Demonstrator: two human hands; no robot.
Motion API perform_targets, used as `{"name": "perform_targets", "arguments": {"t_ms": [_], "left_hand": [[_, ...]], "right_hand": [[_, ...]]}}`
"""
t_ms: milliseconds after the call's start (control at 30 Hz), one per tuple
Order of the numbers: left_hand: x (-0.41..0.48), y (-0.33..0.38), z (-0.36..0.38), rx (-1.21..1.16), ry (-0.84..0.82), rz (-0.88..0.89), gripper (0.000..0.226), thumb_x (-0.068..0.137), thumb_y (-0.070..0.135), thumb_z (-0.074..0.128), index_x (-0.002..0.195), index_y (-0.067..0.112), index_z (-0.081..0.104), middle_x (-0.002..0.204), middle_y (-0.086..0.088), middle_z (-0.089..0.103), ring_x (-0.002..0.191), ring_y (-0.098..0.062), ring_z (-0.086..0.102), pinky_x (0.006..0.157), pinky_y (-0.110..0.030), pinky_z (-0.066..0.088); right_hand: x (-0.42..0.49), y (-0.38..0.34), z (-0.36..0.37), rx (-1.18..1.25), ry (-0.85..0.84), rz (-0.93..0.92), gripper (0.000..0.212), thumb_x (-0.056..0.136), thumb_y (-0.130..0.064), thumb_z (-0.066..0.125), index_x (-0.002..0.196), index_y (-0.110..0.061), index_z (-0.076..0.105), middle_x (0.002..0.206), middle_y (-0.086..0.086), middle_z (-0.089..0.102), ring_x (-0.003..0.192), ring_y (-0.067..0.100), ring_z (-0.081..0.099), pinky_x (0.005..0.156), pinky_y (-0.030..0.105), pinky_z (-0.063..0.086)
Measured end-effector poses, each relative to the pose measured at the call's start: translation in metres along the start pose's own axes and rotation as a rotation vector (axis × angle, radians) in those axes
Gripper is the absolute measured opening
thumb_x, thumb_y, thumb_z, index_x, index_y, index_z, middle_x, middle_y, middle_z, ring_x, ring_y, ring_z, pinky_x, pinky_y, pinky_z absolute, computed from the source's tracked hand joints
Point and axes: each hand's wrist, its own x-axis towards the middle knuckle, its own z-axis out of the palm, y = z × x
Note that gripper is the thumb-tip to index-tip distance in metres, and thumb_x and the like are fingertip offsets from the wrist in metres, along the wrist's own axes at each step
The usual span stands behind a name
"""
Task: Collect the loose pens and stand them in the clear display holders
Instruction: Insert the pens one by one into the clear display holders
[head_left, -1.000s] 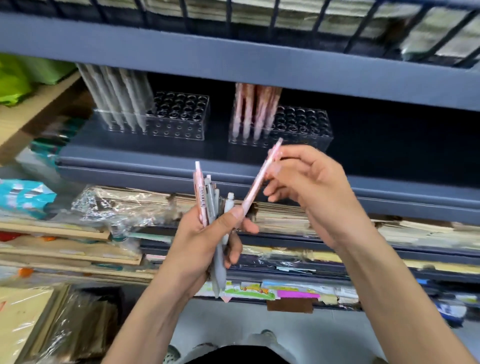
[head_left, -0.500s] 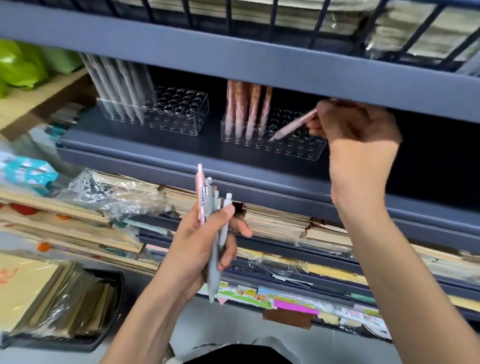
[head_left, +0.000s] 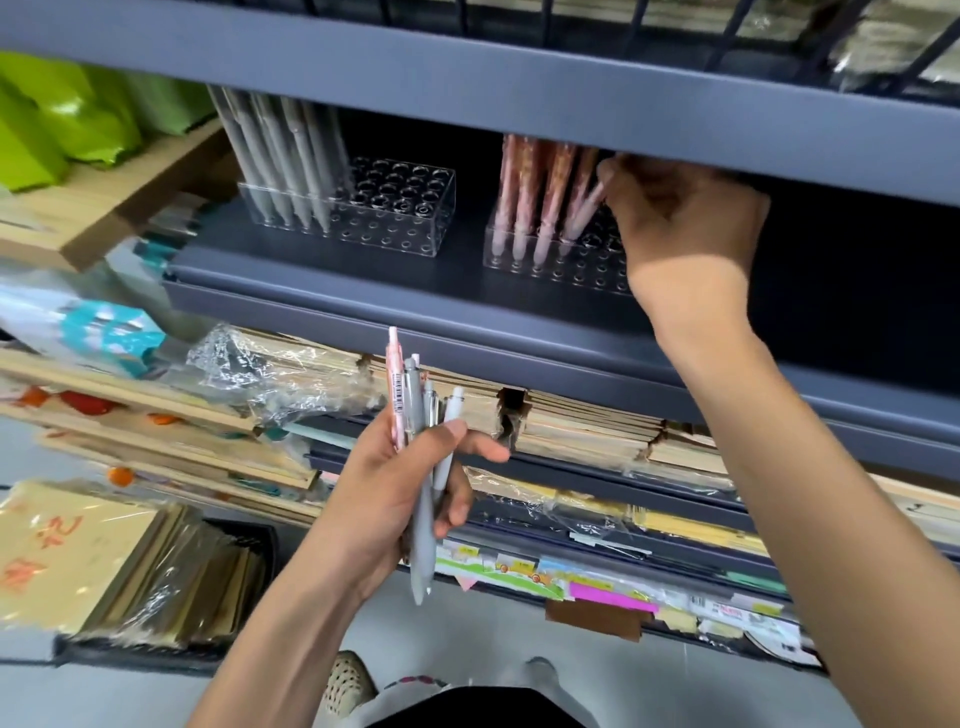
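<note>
My left hand (head_left: 400, 483) grips a bunch of pens (head_left: 422, 431), one pink and the others grey, upright below the shelf. My right hand (head_left: 680, 228) reaches into the shelf and pinches a pink pen (head_left: 584, 213), whose tip sits in a hole of the right clear holder (head_left: 550, 265). Three other pink pens (head_left: 530, 197) stand in that holder's left holes. The left clear holder (head_left: 405, 218) carries several grey pens (head_left: 280, 156) along its left side.
The dark shelf edge (head_left: 467, 338) runs under both holders and the upper shelf lip (head_left: 519, 98) hangs low over them. Stacks of wrapped paper goods (head_left: 571, 426) fill the shelves below. Green packets (head_left: 67, 119) lie at the far left.
My right hand carried the pink pen from beside the left hand up into the shelf and lowered its tip into the right holder. The left hand's bunch stayed where it was.
</note>
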Motion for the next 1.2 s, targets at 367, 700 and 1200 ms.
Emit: {"name": "perform_targets", "arguments": {"t_ms": [367, 700, 1200], "left_hand": [[-0.005, 0.009, -0.028, 0.015, -0.062, -0.01, 0.022, 0.093, 0.019, 0.061, 0.096, 0.003, 0.046, 0.101, -0.026, 0.071, 0.045, -0.023, 0.057, 0.042, -0.024, 0.044], [-0.007, 0.018, -0.029, 0.078, -0.069, -0.026, 0.023, 0.088, 0.009, 0.05, 0.105, -0.004, 0.044, 0.095, -0.023, 0.071, 0.04, -0.019, 0.048, 0.037, -0.021, 0.036], [-0.006, 0.002, 0.021, 0.079, -0.131, -0.01, 0.012, 0.097, 0.006, 0.05, 0.106, -0.002, 0.05, 0.1, -0.022, 0.074, 0.07, -0.036, 0.072, 0.055, -0.032, 0.056]], "right_hand": [[-0.009, -0.003, 0.012, -0.218, -0.023, -0.037, 0.025, 0.088, -0.033, 0.066, 0.103, -0.013, 0.066, 0.095, -0.007, 0.07, 0.092, 0.014, 0.065, 0.073, -0.011, 0.022], [-0.038, -0.024, -0.006, -0.019, 0.057, 0.01, 0.017, 0.084, -0.034, 0.069, 0.095, -0.021, 0.067, 0.069, -0.015, 0.064, 0.063, -0.002, 0.058, 0.065, 0.017, 0.048], [-0.103, -0.02, -0.037, 0.187, -0.85, 0.219, 0.013, 0.077, -0.022, 0.079, 0.082, -0.01, 0.076, 0.078, 0.011, 0.072, 0.066, 0.011, 0.055, 0.064, 0.032, 0.049]]}}
